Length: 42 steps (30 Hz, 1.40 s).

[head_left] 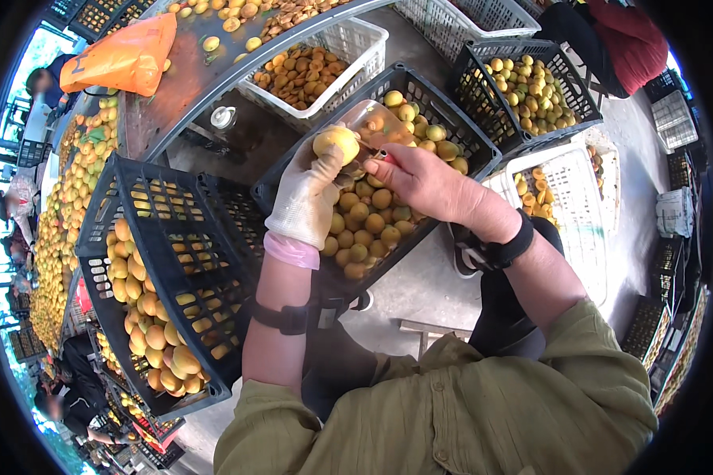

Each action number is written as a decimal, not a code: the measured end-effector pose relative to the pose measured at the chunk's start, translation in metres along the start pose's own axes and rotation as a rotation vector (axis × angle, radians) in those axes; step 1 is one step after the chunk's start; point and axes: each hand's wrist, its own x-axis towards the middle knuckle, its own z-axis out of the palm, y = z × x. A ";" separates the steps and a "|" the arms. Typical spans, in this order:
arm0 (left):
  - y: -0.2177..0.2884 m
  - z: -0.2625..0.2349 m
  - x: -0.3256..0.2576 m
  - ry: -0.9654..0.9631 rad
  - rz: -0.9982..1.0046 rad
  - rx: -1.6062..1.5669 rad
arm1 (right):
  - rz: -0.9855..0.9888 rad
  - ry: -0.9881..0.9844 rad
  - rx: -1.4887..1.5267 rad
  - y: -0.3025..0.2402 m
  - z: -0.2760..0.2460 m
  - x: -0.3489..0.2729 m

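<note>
My left hand (305, 194), in a dirty white glove with a pink cuff, holds up a yellow apricot (335, 144) between thumb and fingers. Bare, my right hand (432, 184) is closed on a small knife (383, 156) with a red handle; its blade points at the apricot and is partly hidden. Both hands are over a black plastic crate (461, 119) of whole apricots (364, 226). Just beyond them a clear plastic tub (388, 119) sits on the crate, with a few orange pieces inside.
A tilted black crate (202, 261) of apricots stands at left. Ahead, a white crate (364, 59) holds apricot halves beneath a metal table (174, 119) with an orange bag (127, 59). At right are another black crate (471, 75) and a white crate (566, 178). Other people sit around.
</note>
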 end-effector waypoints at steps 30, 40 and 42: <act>-0.011 0.025 -0.010 0.188 0.109 -0.085 | -0.087 0.274 -0.122 -0.011 0.039 -0.009; 0.000 0.015 -0.006 0.040 0.111 -0.284 | -0.269 0.347 0.085 0.008 0.049 -0.010; 0.000 0.015 -0.003 -0.034 0.207 -0.231 | -0.244 0.404 0.330 0.001 0.034 -0.007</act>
